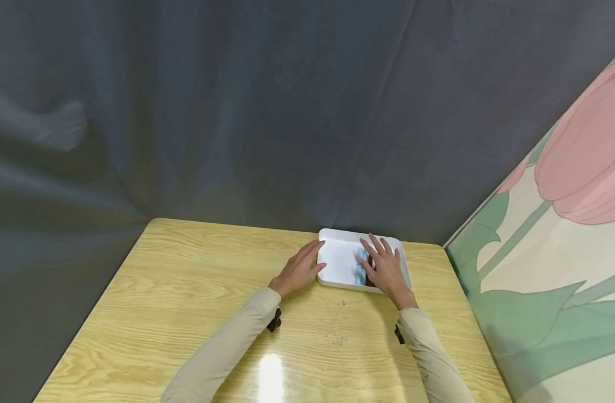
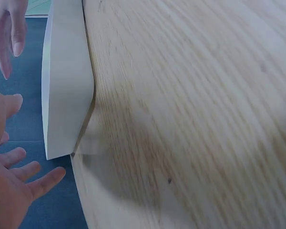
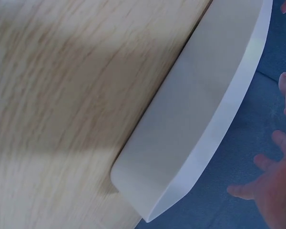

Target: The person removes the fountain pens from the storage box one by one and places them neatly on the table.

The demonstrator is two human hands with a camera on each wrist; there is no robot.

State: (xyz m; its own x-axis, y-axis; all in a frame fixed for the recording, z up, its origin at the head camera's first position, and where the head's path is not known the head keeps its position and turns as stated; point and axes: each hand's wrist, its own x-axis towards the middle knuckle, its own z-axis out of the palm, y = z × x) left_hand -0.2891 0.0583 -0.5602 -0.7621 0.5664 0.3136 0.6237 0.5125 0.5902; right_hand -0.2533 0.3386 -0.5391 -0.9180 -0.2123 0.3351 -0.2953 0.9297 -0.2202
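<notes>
A white shallow tray (image 1: 339, 262) lies on the wooden table at its far edge. Inside it, toward the right, are a light-blue flat item (image 1: 360, 268) and a dark reddish-brown item (image 1: 370, 280) side by side; my right hand hides part of both, and their kind cannot be made out. Over these items my right hand (image 1: 389, 274) hovers with fingers spread, gripping nothing visible. My left hand (image 1: 297, 270) is at the tray's left rim, thumb and fingers extended; whether it touches the rim is unclear. Both wrist views show the tray's outer wall (image 2: 69, 71) beside straight, parted fingers.
The wood-grain table (image 1: 196, 291) extends to the left and toward me. Directly behind the tray hangs a dark grey curtain (image 1: 267, 123). A tulip-patterned cloth (image 1: 549, 268) borders the table's right side.
</notes>
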